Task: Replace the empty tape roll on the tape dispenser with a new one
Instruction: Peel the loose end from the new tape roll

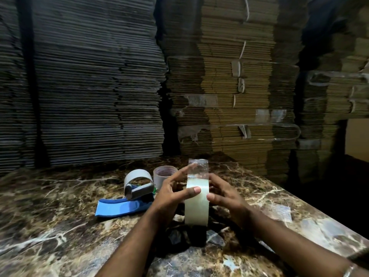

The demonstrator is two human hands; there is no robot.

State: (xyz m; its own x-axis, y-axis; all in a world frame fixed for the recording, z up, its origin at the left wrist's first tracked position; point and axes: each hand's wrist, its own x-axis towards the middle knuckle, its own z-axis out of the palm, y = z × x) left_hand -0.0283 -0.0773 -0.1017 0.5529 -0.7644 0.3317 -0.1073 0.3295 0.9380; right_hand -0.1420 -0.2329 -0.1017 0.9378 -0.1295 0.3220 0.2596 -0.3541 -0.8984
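New roll: tape roll standing on edge at frame centre, free end peeling upward.
Left hand: gripping the roll, thumb across its face.
Right hand: gripping the roll's other side.
Dispenser: tape dispenser lying on bench, centre-left.
Old core: empty core apparently already off, behind.
Remaining: mounting, threading.

Tape roll: clear plastic tape, shiny, smooth, milky look. Loose end see-through, speckled. Tape dispenser: blue plastic handle, smooth, bit shiny; grey part dull. Empty roll: plain cardboard tube, matt. Table: brown marble look, white veins, polished, glossy. Stacks behind: brown cardboard, rough ribbed edges, matt.
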